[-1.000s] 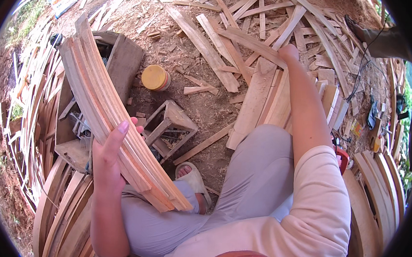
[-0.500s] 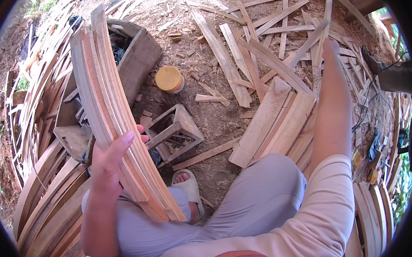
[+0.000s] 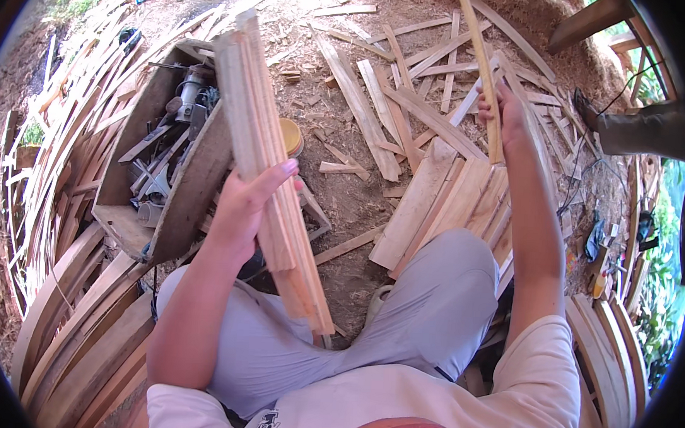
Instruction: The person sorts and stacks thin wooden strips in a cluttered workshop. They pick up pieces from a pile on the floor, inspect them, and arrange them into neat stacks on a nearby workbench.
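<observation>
My left hand [image 3: 251,205] is wrapped round a bundle of long wooden slats [image 3: 263,132], thumb across the front. The bundle stands tilted above my lap, its slats stacked side by side with uneven lower ends. Out to the right, my right hand [image 3: 507,118] grips one narrow wooden strip [image 3: 484,55], which points away from me. Below that strip's near end lie several wide boards [image 3: 444,196], side by side in front of my right knee. Loose offcuts [image 3: 429,122] are scattered beyond the boards.
A wooden toolbox [image 3: 193,179] with metal tools stands left of the bundle. Partly behind the bundle are a yellow-lidded tub [image 3: 291,136] and a small wooden frame [image 3: 314,212]. Curved boards [image 3: 80,340] are stacked at lower left, more [image 3: 610,352] at lower right. Thin strips [image 3: 57,191] pile up at far left.
The bundle in my left hand has swung right and more upright, uncovering the toolbox's inside. My right hand has come nearer and to the left, with the narrow strip raised in it.
</observation>
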{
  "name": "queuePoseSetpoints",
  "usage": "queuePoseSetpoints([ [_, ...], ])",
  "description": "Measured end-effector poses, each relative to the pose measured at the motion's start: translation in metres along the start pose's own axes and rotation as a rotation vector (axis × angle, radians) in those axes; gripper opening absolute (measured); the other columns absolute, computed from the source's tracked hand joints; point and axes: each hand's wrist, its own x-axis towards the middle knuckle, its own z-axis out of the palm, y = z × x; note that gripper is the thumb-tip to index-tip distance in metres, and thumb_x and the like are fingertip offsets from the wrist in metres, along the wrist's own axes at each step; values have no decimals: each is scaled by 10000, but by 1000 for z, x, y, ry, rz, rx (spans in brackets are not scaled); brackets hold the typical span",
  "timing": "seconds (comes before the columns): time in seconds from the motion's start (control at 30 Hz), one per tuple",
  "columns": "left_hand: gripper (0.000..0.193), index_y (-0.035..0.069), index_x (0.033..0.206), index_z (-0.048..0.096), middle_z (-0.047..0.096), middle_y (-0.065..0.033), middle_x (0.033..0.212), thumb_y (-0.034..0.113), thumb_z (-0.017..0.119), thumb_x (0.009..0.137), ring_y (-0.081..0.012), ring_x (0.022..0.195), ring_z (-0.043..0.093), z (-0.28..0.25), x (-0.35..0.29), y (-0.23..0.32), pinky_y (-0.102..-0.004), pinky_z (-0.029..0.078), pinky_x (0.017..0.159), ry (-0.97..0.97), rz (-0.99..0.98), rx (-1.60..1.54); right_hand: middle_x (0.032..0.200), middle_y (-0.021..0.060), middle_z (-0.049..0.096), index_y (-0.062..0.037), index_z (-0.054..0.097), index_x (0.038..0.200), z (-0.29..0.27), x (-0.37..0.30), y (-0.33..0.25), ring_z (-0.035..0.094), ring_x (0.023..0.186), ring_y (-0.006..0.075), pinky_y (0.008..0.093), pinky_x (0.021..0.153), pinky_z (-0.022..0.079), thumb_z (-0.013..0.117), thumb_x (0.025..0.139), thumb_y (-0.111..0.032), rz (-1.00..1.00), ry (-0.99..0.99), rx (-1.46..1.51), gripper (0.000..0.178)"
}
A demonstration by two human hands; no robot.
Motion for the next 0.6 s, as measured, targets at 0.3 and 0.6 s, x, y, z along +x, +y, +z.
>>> queuePoseSetpoints([
  [0.3,585,-49,1231,602,672,-144,1082,435,675,911,-214,966,681,26,63,10,-360,583,824,-361,25,-216,888,66,615,72,614,1078,161,-166,82,639,786,140,272,741,558,477,1079,-190,-80,-64,-374,296],
  [0.6,612,-15,1323,567,670,-158,1135,377,693,870,-257,1013,684,-2,86,10,-401,589,884,-367,151,-408,907,121,576,40,579,928,193,-211,160,639,866,196,334,814,524,484,1075,-181,-406,-192,-649,282],
])
